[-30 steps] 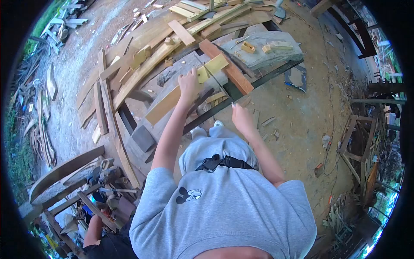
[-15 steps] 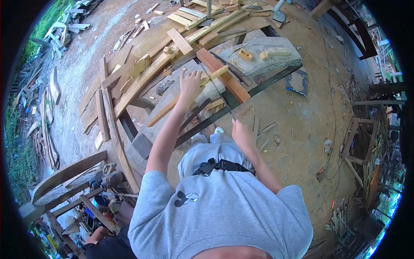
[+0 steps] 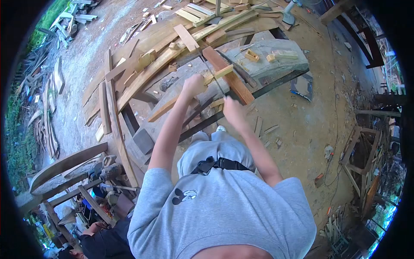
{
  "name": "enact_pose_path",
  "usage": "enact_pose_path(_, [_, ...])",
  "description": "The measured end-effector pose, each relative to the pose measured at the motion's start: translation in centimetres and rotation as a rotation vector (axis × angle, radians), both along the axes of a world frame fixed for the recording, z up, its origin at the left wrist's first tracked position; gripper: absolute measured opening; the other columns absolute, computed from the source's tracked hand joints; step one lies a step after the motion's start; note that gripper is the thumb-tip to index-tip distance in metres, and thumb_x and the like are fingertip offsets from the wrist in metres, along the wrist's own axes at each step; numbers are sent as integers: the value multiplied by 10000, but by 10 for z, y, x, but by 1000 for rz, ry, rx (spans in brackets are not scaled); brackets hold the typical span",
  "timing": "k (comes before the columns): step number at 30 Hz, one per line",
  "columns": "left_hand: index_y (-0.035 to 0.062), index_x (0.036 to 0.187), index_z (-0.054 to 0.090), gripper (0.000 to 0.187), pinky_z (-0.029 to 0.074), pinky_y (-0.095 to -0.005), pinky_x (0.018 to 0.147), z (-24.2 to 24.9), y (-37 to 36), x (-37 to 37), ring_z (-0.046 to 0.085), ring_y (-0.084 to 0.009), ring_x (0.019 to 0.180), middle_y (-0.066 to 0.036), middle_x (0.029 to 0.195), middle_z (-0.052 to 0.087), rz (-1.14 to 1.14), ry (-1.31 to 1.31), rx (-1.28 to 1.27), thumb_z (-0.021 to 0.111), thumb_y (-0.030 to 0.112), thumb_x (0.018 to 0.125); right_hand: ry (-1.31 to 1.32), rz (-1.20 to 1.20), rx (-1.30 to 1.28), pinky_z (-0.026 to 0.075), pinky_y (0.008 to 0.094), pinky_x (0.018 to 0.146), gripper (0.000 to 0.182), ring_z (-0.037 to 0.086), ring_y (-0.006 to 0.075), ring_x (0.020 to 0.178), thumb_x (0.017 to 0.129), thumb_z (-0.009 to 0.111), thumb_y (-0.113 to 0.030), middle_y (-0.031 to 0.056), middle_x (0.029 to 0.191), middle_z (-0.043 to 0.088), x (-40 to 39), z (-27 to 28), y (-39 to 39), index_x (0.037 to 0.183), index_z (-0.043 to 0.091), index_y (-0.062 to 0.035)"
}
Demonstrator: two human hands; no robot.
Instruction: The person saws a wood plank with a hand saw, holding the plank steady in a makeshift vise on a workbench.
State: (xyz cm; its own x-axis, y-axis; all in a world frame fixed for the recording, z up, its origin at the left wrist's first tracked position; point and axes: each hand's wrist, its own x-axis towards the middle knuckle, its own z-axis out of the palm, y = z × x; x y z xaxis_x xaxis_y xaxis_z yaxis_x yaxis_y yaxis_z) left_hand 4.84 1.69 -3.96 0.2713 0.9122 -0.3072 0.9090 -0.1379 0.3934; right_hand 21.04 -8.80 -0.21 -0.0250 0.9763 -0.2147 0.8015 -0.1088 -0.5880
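Note:
My right hand [image 3: 232, 108] is closed around the handle of a saw, its fingers hiding the grip. The saw's narrow blade [image 3: 217, 80] slants away across a pale wooden strip [image 3: 224, 72]. At the strip's left end, my left hand [image 3: 194, 85] is clenched on it, and the fingers cover that end. The strip's right end rests over a reddish-brown board [image 3: 239, 86] lying across the workbench [image 3: 280, 45]. A longer brown piece of wood [image 3: 163, 109] lies left of my left hand.
Small wooden blocks [image 3: 252, 55] sit on the bench's right part. Long planks [image 3: 142, 84] and offcuts spread over the left and far sides. A wooden frame [image 3: 362, 149] stands at the right. Another person's dark clothing [image 3: 105, 241] shows at the lower left.
My right hand has pushed forward and left, bringing the saw's handle closer to the strip. My left hand's fingers have gone from partly spread to clenched. The view has shifted slightly.

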Motion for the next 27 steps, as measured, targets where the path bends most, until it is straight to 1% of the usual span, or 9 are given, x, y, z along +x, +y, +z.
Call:
enact_pose_path(5, [-5,724,610,203,480,-388,599,-1,3,-1,604,-320,688,-197,736,602,-52,-37,54,558,169,631,-51,-28,-63,431,496,615,257,550,412,717,876,359,-203,245,731,565,29,0,-67,845,511,1])
enact_pose_path(7, [0,733,612,218,480,-392,611,-10,-2,1,601,-326,704,-195,744,604,-37,3,126,576,181,617,29,-7,-2,432,492,597,257,551,409,709,875,362,-205,239,716,566,7,20,-23,834,518,-5])
enact_pose_path(9, [-3,737,610,244,475,-398,614,-10,0,-1,596,-334,706,-203,739,599,-36,-28,97,582,214,630,-69,20,99,439,485,598,230,571,386,699,840,396,-154,237,713,573,-12,-6,17,802,552,10])
enact_pose_path(13, [-6,715,613,203,478,-405,614,-4,1,-2,595,-342,712,-207,743,599,-5,-33,103,569,162,610,-8,2,126,425,502,570,241,551,413,675,872,377,-183,237,678,562,3,-12,-16,809,520,1])
enact_pose_path(15, [-9,719,610,231,474,-409,618,-10,3,-3,592,-343,715,-212,742,595,-14,-40,117,577,200,625,12,-2,132,425,500,568,229,550,413,675,870,384,-172,238,678,562,13,0,-42,807,520,2])
enact_pose_path(17, [-12,723,607,264,471,-413,622,-12,2,-2,588,-345,718,-218,740,590,-29,-37,117,585,238,641,-189,-22,-135,457,473,631,246,579,377,716,847,390,-183,234,726,581,12,19,-50,808,551,-1])
enact_pose_path(20, [-10,713,609,254,473,-410,625,-7,1,-3,590,-343,714,-215,736,591,-55,-34,129,588,230,633,-42,0,77,458,475,619,239,578,382,700,853,386,-169,232,705,580,-4,-11,0,793,545,-1])
enact_pose_path(23, [-6,707,609,236,474,-409,627,4,1,-3,590,-343,709,-213,732,591,-74,-60,100,581,214,628,-66,-5,122,457,474,607,232,576,388,693,854,382,-152,229,697,580,-19,-7,13,779,542,-1])
enact_pose_path(27, [-6,722,609,237,476,-404,619,-4,5,-6,591,-339,717,-204,735,595,-38,-15,111,601,210,626,-41,-29,42,431,493,572,213,559,402,674,852,411,-164,242,687,563,7,-19,-47,783,527,1])
